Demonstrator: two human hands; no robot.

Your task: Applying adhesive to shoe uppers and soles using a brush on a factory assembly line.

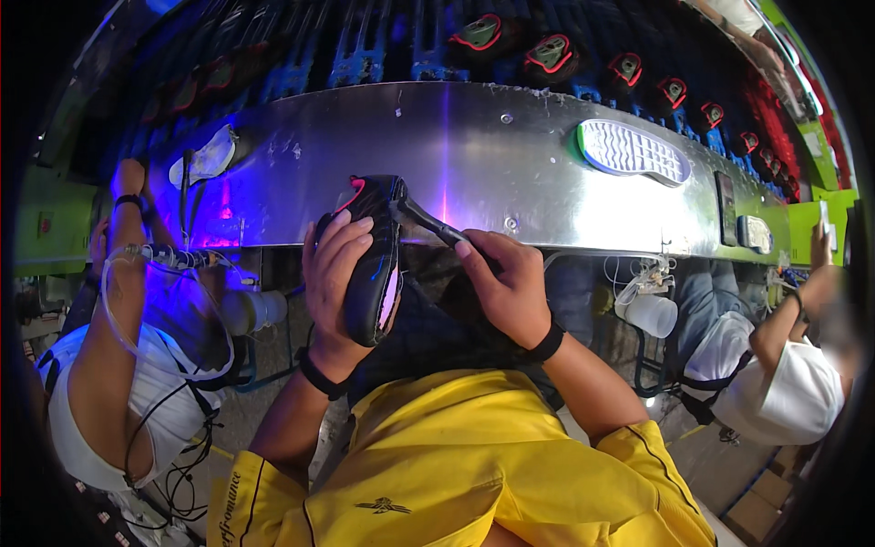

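Note:
My left hand (335, 273) grips a black shoe (374, 264) with red trim, held on its side with the sole edge toward me, just in front of the metal bench (474, 155). My right hand (506, 287) is closed around the handle of a dark brush-like tool (424, 221), and the tool's tip touches the shoe's upper end. Both wrists wear black bands. My yellow shirt fills the lower middle.
A white shoe sole (633, 150) lies on the bench at right, another white sole (205, 157) at left. Black shoes with red trim (551, 53) ride a dark conveyor behind. A person in white (109, 365) works at my left, another person (784, 365) at right. A white cup (652, 313) hangs under the bench.

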